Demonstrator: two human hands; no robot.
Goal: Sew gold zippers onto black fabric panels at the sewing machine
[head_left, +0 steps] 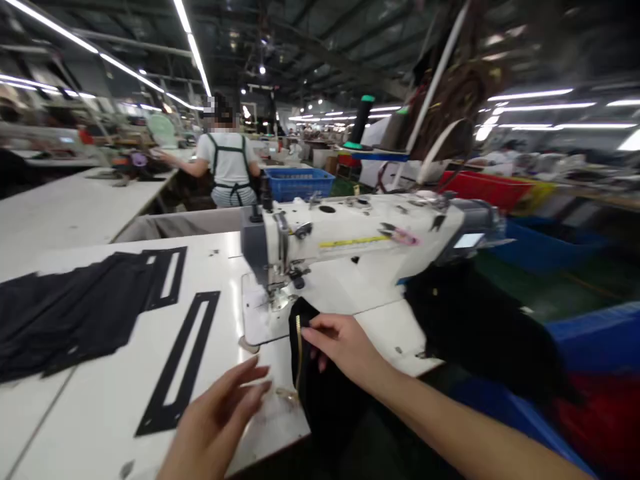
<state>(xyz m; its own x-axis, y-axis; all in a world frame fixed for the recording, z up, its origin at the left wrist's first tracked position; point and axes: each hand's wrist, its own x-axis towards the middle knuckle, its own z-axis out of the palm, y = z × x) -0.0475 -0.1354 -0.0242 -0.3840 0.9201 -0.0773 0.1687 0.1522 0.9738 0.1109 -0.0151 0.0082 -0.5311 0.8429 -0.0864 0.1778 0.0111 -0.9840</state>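
Note:
My right hand point(336, 343) pinches a piece of black fabric point(325, 407) beside a gold-toothed zipper point(299, 343) that runs along its left side. The cloth hangs over the table's front edge, its upper end close to the sewing machine's presser foot point(279, 300). My left hand point(227, 407) is just left of the fabric, apart from it, with fingers loosely spread and nothing in them. A small gold-coloured zipper pull point(287, 395) shows between the two hands. Part of the fabric below my right hand is in dark shadow.
The white sewing machine point(360, 220) stands ahead. A black slotted frame point(183, 360) and stacked dark fabric panels point(75, 307) lie on the left of the table point(220, 263). Black cloth point(480, 320) hangs at right near blue bins point(600, 333). Another person point(231, 160) works beyond.

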